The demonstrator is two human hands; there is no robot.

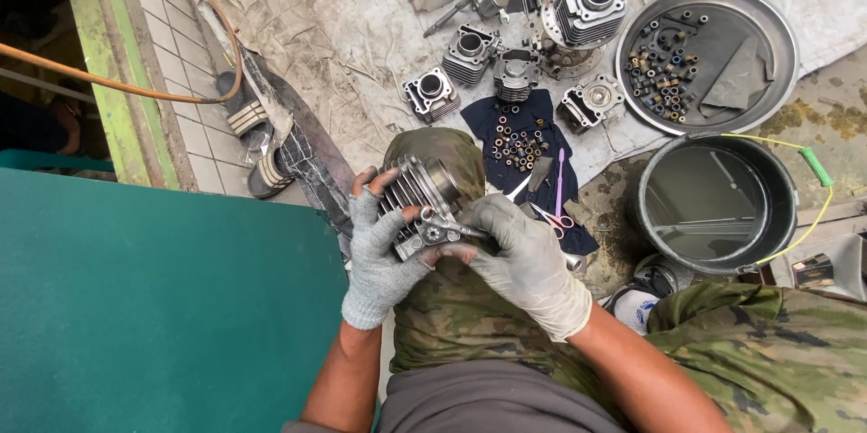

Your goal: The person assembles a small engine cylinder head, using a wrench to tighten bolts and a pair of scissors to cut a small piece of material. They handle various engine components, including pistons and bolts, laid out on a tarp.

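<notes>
a finned engine cylinder (423, 196) lies tilted on the person's knee, over camouflage trousers (470, 325), its open bore facing up and away. the left hand (379, 248), in a grey fingerless knit glove, wraps around the cylinder's left side and underside, bare fingertips curled over the fins. the right hand (524, 257), in a pale latex glove, pinches a small metal tool (461, 231) between thumb and forefinger, its tip at the cylinder's flange by a bolt hole.

just beyond the knee a dark blue cloth (506, 121) lies on the ground with many small nuts and bushings (519, 146), a pink-handled brush (559, 182) and small pink scissors (553, 219) on it. further out, on a dirty tarp (343, 36), stand several more cylinders (470, 55). to the right sits a round metal tray (777, 27) with small fittings, and nearer, a grey bucket (718, 203) of liquid with a yellow-green handle. at the left are a teal surface (153, 307) and an orange hose (117, 85).
</notes>
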